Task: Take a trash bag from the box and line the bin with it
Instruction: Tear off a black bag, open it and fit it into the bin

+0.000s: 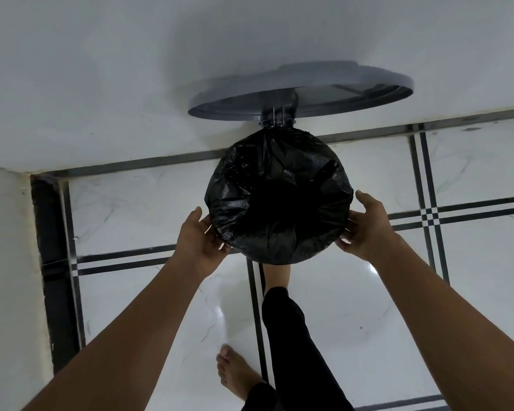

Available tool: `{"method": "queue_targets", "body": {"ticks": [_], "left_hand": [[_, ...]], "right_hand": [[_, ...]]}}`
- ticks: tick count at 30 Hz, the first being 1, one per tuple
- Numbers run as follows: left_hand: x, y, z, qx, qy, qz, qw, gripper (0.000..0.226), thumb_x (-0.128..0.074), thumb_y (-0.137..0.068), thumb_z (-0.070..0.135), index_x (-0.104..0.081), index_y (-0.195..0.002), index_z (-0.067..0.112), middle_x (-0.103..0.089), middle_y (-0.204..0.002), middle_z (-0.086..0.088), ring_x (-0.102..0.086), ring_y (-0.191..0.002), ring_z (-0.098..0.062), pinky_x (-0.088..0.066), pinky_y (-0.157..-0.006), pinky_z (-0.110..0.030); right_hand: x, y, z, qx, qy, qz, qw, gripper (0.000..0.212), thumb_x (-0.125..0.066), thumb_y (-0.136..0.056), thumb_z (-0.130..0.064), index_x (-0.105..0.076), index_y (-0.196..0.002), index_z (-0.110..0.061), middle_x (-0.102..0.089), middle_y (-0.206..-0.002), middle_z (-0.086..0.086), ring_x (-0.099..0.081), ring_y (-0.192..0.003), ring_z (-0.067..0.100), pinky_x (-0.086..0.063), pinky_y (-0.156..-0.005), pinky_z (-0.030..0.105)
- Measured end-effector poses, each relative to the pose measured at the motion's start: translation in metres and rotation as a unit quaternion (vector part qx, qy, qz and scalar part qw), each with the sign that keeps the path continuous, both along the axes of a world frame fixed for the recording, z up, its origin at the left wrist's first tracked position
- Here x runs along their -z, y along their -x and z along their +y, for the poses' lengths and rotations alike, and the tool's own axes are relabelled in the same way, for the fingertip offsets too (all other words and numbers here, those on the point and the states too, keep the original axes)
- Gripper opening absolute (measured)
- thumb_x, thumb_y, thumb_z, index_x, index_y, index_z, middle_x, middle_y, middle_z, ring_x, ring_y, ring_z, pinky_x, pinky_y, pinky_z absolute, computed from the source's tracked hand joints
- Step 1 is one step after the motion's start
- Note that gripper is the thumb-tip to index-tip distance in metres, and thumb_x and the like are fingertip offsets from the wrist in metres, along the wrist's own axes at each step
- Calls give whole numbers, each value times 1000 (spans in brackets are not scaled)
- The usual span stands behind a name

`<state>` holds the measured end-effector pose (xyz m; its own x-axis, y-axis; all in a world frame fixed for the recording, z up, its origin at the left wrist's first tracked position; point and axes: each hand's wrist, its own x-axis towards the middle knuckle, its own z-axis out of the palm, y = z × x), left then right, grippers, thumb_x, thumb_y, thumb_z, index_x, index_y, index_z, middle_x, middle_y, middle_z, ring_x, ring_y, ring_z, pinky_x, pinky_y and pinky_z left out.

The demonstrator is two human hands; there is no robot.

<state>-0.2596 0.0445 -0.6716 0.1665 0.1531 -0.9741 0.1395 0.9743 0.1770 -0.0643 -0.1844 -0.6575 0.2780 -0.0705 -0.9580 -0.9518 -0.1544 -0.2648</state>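
Observation:
A round bin stands against the wall, seen from straight above, with a black trash bag (279, 197) stretched over its whole rim and hanging down inside. Its grey lid (303, 93) is swung up against the wall on a metal hinge (276, 121). My left hand (201, 240) presses on the bag at the rim's near-left side, fingers curled under the edge. On the near-right side, my right hand (365, 229) grips the bag-covered rim. The bin's body is hidden under the bag. No box is in view.
The floor is glossy white tile with black stripe lines (428, 218). A white wall (131, 84) rises behind the bin, and a wall corner (9, 262) stands at the left. My one bare foot (235, 372) stands near; the other foot (276, 277) reaches under the bin's front.

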Motion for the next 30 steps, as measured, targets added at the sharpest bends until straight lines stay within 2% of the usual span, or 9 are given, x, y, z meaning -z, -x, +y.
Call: {"method": "queue_targets", "body": {"ticks": [1,3,6,9,13,19,23,26,30], "left_hand": [[0,0,-2,1,-1,-3,1000,43,-51,-103,50,-70,-117,13,-68,-121,-9,-66,-110,-27,-57,-87,-46],[0,1,-4,-3,0,-12,1000,50,-49,-102,55,-68,-125,15,-67,-128,-10,-65,-118,-29,-53,-101,-53],[0,-2,-8,-13,-9,-9,1000,53,-45,-103,56,-64,-132,16,-66,-133,-11,-65,-121,-32,-49,-107,-59],[2,-7,-11,-29,-17,2,999,52,-44,-103,55,-64,-129,15,-67,-132,-12,-65,-119,-33,-49,-106,-59],[2,-10,-15,-50,-18,13,998,51,-46,-102,54,-66,-127,14,-69,-127,-10,-68,-111,-29,-54,-99,-53],[-3,-10,-11,-53,-11,19,998,52,-50,-101,53,-66,-128,12,-70,-127,-10,-68,-110,-28,-58,-87,-46],[-8,-11,-10,-40,-14,20,999,50,-49,-101,51,-67,-129,13,-71,-116,-7,-69,-99,-24,-57,-78,-42],[-9,-12,-11,-42,-10,20,999,47,-50,-101,49,-67,-126,13,-70,-114,-7,-71,-91,-23,-60,-77,-40],[-6,-15,-13,-56,-8,26,998,42,-49,-103,45,-66,-120,10,-64,-93,-4,-53,-41,-14,-51,-47,-25]], "right_hand": [[-4,6,4,-43,78,-77,993,46,-56,-93,-49,-66,-110,-8,-67,-100,1,-62,-98,22,-47,-84,31],[-16,25,15,-134,223,-331,907,22,-58,-92,-32,-65,-96,-12,-64,-89,-4,-63,-92,20,-42,-76,17],[-28,58,54,-333,86,-484,805,19,-58,-92,-25,-73,-102,-19,-72,-103,1,-68,-96,15,-49,-87,16],[8,67,101,-624,32,-283,728,44,-46,-102,-36,-59,-138,-14,-60,-138,13,-56,-126,34,-42,-108,37],[66,77,123,-679,70,-62,728,67,-32,-92,-55,-46,-149,-23,-52,-149,17,-51,-133,38,-39,-113,54],[48,76,121,-679,21,-52,732,48,-44,-103,-41,-58,-140,-14,-61,-138,15,-56,-126,32,-41,-106,39],[40,40,133,-703,115,-183,678,44,-52,-93,-42,-71,-116,-10,-70,-114,19,-66,-109,39,-53,-94,39],[52,11,142,-727,149,-150,653,49,-50,-95,-36,-64,-133,-8,-62,-136,22,-58,-127,40,-47,-108,41],[74,-6,149,-774,138,-85,612,56,-40,-107,-35,-38,-157,-9,-35,-164,18,-35,-150,34,-27,-122,39]]}}
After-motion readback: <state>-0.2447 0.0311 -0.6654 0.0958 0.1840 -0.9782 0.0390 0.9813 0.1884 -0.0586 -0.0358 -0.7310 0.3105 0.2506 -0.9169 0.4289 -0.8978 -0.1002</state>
